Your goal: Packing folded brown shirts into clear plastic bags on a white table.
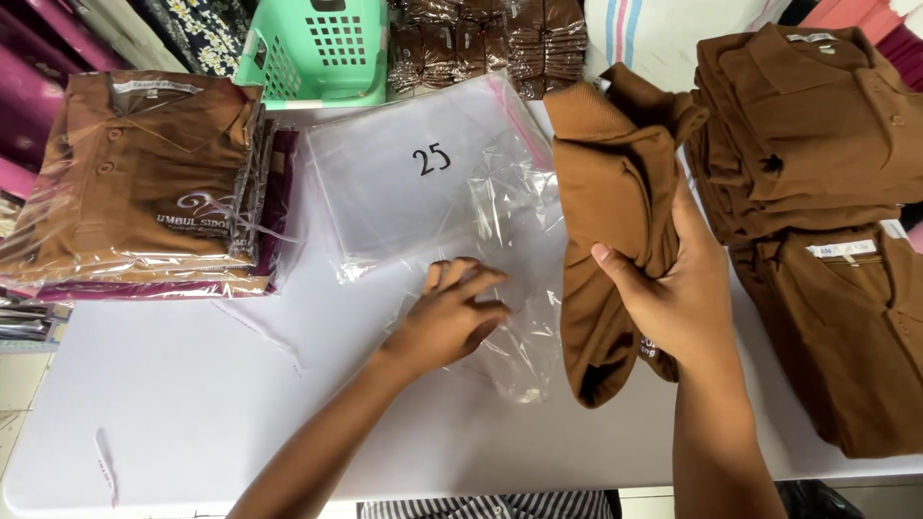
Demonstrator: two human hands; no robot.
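The right hand [678,298] is gripping a folded brown polo shirt [611,221], fingers wrapped around its lower half, holding it upright just right of the loose clear plastic bag [510,240]. The left hand [452,312] is pressing flat on that bag, fingers spread, clasping nothing. A stack of clear bags [404,178] is lying just behind the loose bag. Bagged shirts [144,183] are sitting well left of it, unbagged brown shirts [817,125] far right, and a green basket [312,48] behind.

Folded brown shirt [615,231] held upright; clear bag [510,288] lies flat, seemingly crumpled.
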